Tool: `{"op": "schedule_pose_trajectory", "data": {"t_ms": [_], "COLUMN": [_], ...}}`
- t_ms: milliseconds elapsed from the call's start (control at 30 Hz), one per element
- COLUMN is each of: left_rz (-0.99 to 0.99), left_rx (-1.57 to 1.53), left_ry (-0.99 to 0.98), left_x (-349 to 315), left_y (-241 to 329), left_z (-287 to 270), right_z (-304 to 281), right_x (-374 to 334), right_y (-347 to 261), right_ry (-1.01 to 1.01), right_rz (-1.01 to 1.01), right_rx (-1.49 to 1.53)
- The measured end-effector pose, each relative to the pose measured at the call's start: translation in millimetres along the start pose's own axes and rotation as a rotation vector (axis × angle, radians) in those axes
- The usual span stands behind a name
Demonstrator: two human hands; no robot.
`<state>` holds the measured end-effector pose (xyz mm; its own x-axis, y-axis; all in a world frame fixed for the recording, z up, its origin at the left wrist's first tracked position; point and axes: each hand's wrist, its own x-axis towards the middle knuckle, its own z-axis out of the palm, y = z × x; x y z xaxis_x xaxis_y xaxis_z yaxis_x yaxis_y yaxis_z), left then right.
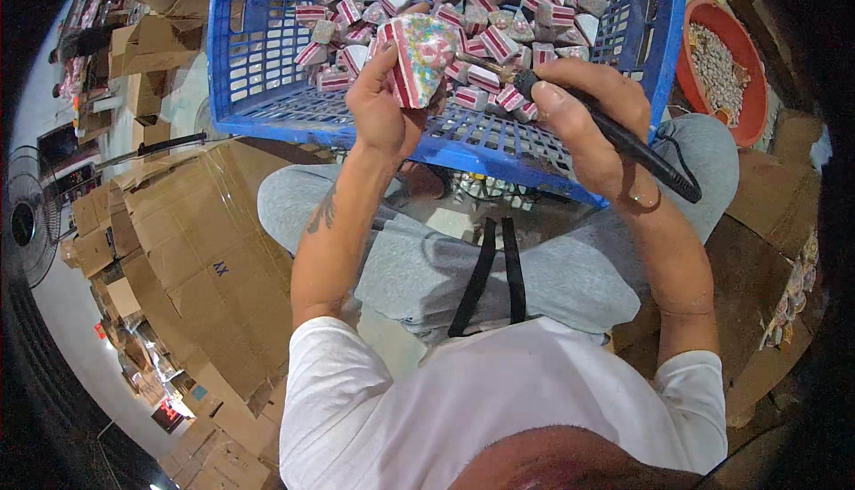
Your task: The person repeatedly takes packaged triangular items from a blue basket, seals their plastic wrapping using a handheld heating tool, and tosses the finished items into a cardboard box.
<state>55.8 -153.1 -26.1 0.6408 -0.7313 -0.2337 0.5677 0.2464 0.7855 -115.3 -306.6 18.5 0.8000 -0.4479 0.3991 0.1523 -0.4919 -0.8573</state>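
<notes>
My left hand [381, 114] is closed round a toy cake slice [420, 55] with red and white layers and a pale top speckled in blue, yellow and pink. In my right hand [595, 116] is a soldering iron [643, 153] with a black handle and cord, gripped like a pen. Its metal tip points left, at the slice's side; whether they touch I cannot tell. Both hands are over the near edge of a blue plastic crate [445, 153]. Inside it lie many small wedge-shaped cake pieces [500, 43] with the same red and white stripes.
An orange tub [759, 102] of small pale bits stands right of the crate. Flattened cardboard [209, 240] covers the floor at left, with a fan [27, 221] beyond. My crossed legs [410, 276] are below the crate. More cardboard [739, 276] lies at right.
</notes>
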Motion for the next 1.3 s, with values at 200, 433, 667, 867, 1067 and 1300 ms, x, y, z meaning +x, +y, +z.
{"op": "schedule_pose_trajectory", "data": {"t_ms": [200,433,667,867,1067,1300], "left_rz": [-0.045,-0.034,0.006,0.032,0.002,0.079], "left_rx": [-0.094,-0.096,-0.069,0.046,-0.011,0.038], "left_ry": [-0.137,-0.141,-0.133,-0.018,-0.078,-0.069], "left_x": [1.5,0.8,0.9,0.8,2.6,2.2], "left_y": [-1.4,-0.9,-1.5,-2.2,-1.3,-0.8], "left_z": [-19.5,-7.4,-10.7,-2.3,-8.9,-9.7], "right_z": [0.6,-0.2,-1.0,0.3,-0.3,0.0], "right_x": [0.5,1.3,0.8,0.8,0.9,1.9], "right_y": [-3.1,-2.0,-1.2,-1.3,-2.5,-2.2], "right_ry": [-0.001,-0.006,-0.001,-0.007,0.004,-0.007], "right_rz": [0.031,0.031,-0.009,0.026,0.007,-0.013], "right_rx": [0.014,0.008,-0.032,0.008,0.029,-0.006]}}
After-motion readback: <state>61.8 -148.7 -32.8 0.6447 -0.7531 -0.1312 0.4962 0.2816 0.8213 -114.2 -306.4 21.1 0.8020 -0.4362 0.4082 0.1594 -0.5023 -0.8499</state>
